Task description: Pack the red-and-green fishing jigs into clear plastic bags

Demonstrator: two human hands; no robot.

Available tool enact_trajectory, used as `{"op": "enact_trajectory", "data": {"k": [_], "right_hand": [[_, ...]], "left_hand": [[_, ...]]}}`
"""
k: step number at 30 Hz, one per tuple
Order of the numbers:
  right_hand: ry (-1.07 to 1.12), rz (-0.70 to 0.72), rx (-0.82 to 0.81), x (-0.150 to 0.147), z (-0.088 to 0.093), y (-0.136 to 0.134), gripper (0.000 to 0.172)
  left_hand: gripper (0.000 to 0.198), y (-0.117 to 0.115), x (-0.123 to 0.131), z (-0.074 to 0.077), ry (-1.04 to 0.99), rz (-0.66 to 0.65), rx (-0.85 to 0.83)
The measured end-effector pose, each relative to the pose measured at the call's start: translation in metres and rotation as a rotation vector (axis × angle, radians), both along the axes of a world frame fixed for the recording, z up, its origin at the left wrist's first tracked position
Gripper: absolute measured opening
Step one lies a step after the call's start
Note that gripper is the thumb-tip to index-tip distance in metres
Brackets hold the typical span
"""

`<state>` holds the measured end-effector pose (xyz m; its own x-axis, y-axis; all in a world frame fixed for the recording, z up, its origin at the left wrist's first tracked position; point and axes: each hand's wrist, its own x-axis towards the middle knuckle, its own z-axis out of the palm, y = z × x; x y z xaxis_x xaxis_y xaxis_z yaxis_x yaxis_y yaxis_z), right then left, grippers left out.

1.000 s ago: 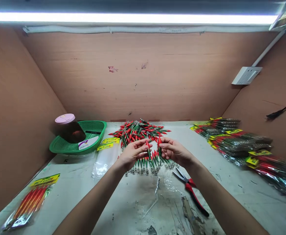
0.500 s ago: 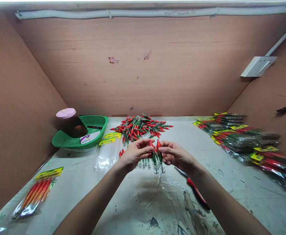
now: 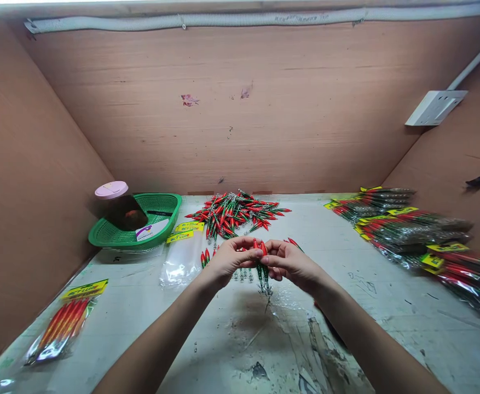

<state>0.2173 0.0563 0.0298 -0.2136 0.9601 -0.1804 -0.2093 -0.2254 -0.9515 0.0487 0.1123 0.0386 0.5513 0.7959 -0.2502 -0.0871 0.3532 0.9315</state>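
- Place: workshop booth, apparently for packing fishing lures.
- Enclosure: wood-toned panels (image 3: 141, 109) on three sides; white ribbed conduit (image 3: 231, 21) along the back; socket plate (image 3: 437, 108) at right.
- Surface: pale tabletop (image 3: 133, 295), stained and scuffed.
- Stock: heaped red-and-green lures (image 3: 235, 213); yellow-headed clear bags (image 3: 182, 265); filled packets (image 3: 412, 232) stacked at right.
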Motion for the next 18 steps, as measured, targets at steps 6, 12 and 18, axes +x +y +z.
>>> {"op": "enact_trajectory", "data": {"k": [6, 12, 18], "right_hand": [[-0.149, -0.010, -0.029, 0.002, -0.009, -0.003, 0.041], [-0.458, -0.105, -0.126, 0.086, -0.010, 0.024, 0.020], [-0.796, -0.070, -0.375, 0.171, -0.021, 0.058, 0.024]], "left_hand": [[0.052, -0.007, 0.020, -0.018, 0.076, 0.010, 0.032], [0.051, 0.022, 0.017, -0.025, 0.153, 0.119, 0.211], [0.043, 0.072, -0.020, -0.030, 0.319, 0.283, 0.372]]}}
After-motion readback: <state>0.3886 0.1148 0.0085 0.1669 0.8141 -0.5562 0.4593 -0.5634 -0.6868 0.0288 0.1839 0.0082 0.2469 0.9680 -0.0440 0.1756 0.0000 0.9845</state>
